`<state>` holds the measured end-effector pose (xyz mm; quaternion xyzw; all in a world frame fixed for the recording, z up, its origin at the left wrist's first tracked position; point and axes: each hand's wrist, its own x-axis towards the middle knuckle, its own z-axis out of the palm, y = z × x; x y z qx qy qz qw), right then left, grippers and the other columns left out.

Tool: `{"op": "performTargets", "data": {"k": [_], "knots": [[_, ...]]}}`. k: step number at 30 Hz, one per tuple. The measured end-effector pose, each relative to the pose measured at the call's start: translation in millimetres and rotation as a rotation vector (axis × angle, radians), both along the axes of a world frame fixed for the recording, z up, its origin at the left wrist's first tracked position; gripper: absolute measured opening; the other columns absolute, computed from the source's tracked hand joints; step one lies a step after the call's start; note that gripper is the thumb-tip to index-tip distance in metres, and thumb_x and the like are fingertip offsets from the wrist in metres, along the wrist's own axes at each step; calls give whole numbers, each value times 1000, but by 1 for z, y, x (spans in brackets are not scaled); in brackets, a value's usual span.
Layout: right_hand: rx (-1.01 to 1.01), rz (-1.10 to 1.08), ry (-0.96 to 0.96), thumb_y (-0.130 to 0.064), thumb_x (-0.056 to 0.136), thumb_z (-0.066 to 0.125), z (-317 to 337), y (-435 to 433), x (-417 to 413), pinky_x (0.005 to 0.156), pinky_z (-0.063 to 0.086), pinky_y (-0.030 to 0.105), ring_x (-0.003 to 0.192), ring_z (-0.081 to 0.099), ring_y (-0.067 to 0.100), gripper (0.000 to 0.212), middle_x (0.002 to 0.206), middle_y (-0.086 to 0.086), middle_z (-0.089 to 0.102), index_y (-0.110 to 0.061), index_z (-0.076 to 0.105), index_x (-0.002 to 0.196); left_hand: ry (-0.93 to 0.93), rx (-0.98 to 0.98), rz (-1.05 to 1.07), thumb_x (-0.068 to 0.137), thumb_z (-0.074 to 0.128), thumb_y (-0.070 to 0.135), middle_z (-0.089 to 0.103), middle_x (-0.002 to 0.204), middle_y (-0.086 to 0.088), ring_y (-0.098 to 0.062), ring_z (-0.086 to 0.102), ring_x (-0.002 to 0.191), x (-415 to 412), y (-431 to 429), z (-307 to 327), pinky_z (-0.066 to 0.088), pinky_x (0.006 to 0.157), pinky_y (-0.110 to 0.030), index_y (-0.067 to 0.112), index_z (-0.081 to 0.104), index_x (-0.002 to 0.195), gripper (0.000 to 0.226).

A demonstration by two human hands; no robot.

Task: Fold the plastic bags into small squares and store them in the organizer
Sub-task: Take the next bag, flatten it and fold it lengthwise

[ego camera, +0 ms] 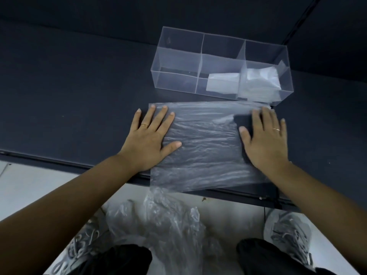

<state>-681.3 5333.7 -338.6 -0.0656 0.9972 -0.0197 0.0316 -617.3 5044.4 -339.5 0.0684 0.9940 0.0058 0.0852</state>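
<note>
Looks more like a bare studio or workroom than a home to me: table [79, 86] covered in dark matte material, same dark panels on the wall [99, 6] behind, pale floor [25, 185], 1 clear organizer [178, 62] sitting on it.

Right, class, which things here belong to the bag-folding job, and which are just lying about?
Job:
flat bag, pressed by left hand and right hand
organizer
folded bags inside it
crumpled bags waiting below

Just there:
table
shoes
floor
</note>
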Motion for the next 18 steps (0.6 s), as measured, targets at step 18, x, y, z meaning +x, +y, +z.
{"op": "performTargets", "data": {"k": [18], "knots": [[11,228,-87,-62,91,10,-3,27,56,120,-2,39,148,-1,16,76,161,2,4,-19,10,153,72,44,-140,96,18,59,18,158,-14,-26,14,147,68,30,-8,19,118,-44,2,24,149,78]]}}
